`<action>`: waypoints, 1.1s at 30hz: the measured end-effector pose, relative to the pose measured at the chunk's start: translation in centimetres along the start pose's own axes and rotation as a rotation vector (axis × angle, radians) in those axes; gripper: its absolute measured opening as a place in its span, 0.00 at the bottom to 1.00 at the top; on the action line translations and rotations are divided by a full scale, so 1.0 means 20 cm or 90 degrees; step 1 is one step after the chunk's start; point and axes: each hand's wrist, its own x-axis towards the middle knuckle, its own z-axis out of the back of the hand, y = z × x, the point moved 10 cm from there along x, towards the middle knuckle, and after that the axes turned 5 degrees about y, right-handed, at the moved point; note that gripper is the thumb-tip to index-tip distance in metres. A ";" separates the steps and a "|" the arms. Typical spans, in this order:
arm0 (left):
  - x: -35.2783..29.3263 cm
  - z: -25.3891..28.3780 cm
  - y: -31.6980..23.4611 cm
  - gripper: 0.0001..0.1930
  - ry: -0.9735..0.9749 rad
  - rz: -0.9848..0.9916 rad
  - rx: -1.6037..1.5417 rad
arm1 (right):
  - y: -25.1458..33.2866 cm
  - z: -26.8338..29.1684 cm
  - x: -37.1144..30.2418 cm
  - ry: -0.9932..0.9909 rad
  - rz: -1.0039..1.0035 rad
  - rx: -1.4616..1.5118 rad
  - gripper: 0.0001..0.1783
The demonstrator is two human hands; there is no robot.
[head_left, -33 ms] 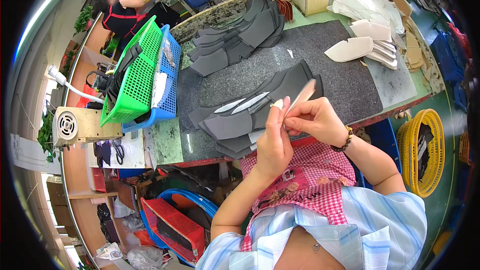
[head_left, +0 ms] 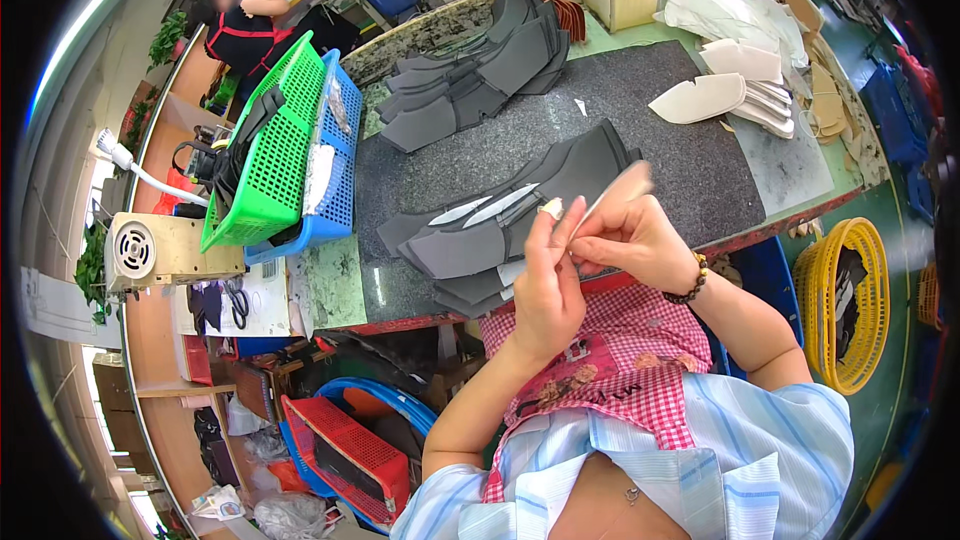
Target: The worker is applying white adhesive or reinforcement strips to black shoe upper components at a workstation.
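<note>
left hand (head_left: 548,290) and right hand (head_left: 630,240) both pinched shut on a thin pale strip (head_left: 612,195) (blurry), just in front of the grey cut pieces (head_left: 500,225) on the tabletop (head_left: 700,170), green basket (head_left: 270,155) left of those

Held a thin pale strip (head_left: 612,195) pinched between left hand (head_left: 548,285) and right hand (head_left: 632,240), above fanned dark grey pieces (head_left: 500,225) on grey mat (head_left: 690,155). Stacked green basket (head_left: 275,150) in blue basket (head_left: 335,165) at left; white pieces (head_left: 705,98) far right.
</note>
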 end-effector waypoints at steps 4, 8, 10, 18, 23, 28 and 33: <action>-0.04 -0.04 0.11 0.27 0.002 0.181 -0.512 | 0.00 -0.02 -0.05 0.019 -0.023 0.025 0.06; -0.09 -0.07 0.21 0.24 -0.045 0.254 -0.544 | -0.07 -0.01 -0.07 0.033 -0.002 0.075 0.03; -0.12 -0.07 0.29 0.23 -0.044 0.297 -0.536 | -0.22 0.01 -0.12 0.049 -0.067 0.400 0.03; -0.16 0.19 0.34 0.21 -0.001 0.512 -0.403 | -0.55 0.63 -0.83 0.051 -0.481 -0.462 0.21; -0.10 -0.18 -0.04 0.30 0.368 0.274 -0.288 | -0.04 0.20 -0.62 0.066 -0.052 -0.537 0.49; -0.09 0.18 0.14 0.45 0.092 0.186 -0.364 | -0.05 -0.01 -0.22 0.041 -0.101 0.015 0.24; -0.13 0.26 0.48 0.31 -0.016 0.345 -0.357 | 0.08 -0.11 0.14 -0.053 0.264 -0.569 0.20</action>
